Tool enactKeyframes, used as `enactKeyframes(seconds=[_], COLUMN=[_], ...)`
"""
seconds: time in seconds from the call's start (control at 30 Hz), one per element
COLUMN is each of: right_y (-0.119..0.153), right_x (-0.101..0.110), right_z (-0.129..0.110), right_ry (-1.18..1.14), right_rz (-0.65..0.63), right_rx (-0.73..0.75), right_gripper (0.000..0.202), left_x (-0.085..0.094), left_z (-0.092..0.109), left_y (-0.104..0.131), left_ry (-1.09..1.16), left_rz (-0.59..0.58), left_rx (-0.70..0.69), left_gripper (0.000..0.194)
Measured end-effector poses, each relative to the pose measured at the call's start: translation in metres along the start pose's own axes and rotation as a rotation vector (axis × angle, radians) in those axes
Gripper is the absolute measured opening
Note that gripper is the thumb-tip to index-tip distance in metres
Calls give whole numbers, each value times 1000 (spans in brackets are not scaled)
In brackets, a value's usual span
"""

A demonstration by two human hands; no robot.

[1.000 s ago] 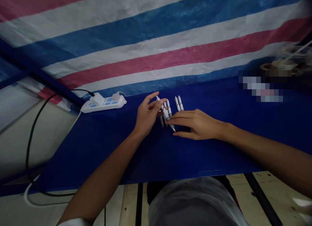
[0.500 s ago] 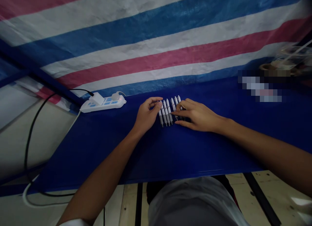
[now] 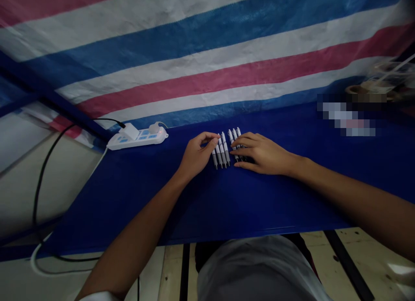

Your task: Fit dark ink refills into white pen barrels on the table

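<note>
Several white retractable pens with grey grips lie side by side on the blue table in two close groups. At the left group of pens (image 3: 222, 153), the thumb and index fingertip of my left hand (image 3: 198, 153) come together in a pinch over the upper ends of the leftmost pens, partly covering them. My right hand (image 3: 261, 153) lies over the right group of pens (image 3: 234, 134), its fingers apart and bent slightly, fingertips touching or just above the barrels. The lower parts of that group are largely hidden under the fingers. A narrow gap separates the groups.
A white power strip (image 3: 138, 139) with plugs stands at the table's back left, and a black cable (image 3: 38, 184) loops down beside it. Striped sheeting (image 3: 194, 54) hangs behind the blue table (image 3: 227, 206). A blurred-out item (image 3: 346, 118) lies at the back right.
My left index finger has come down closer to the thumb, over the pen tops. The right fingers have straightened and spread, and the gap between the pen groups looks much the same.
</note>
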State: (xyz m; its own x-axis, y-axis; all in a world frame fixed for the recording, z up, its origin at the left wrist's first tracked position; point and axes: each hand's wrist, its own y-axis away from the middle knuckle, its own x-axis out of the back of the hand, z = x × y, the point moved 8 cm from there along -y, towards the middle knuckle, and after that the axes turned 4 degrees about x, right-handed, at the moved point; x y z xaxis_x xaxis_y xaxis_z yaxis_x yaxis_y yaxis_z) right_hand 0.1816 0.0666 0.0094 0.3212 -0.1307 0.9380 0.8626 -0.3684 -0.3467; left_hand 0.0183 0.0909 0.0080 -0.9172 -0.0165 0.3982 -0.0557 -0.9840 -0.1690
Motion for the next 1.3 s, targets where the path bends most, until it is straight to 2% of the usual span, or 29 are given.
enactKeyframes(seconds=[0.17,0.27,0.47,0.6,0.67,0.8,0.87,0.97,1.03,1.13,1.23,1.3], right_y=[-4,-8,-12,-12,-12,-9,-6,1,6,13,13,11], right_x=[2,-3,-8,-8,-4,12,18,23,28,38,41,40], right_z=[-5,-11,-12,-11,-9,1,10,26,33,33,28,23], right_ry=[10,-11,-50,-37,-52,-167,-255,-417,-495,-532,-578,-615], right_rz=[42,21,-17,0,46,214,286,371,452,556,554,520], right_rx=[-38,-60,-95,-54,-37,-59,-127,-303,-390,-422,-391,-359], right_gripper=[48,51,41,37,38,38,37,34,32,30,28,27], left_x=[-1,-1,0,-1,-1,-1,-1,-1,-1,-4,-6,-6], left_z=[1,2,2,2,2,4,5,7,12,26,36,38], left_y=[0,0,0,0,0,0,1,4,6,13,19,21], left_ry=[-4,-13,-34,-38,-32,-46,-65,-131,-219,-383,-511,-570], left_rz=[-12,-13,-2,-7,-13,-13,-11,1,23,56,97,106], left_rx=[-12,-21,-30,-24,-21,-31,-36,-57,-124,-317,-482,-535], left_gripper=[16,16,16,18,18,19,18,18,18,25,35,37])
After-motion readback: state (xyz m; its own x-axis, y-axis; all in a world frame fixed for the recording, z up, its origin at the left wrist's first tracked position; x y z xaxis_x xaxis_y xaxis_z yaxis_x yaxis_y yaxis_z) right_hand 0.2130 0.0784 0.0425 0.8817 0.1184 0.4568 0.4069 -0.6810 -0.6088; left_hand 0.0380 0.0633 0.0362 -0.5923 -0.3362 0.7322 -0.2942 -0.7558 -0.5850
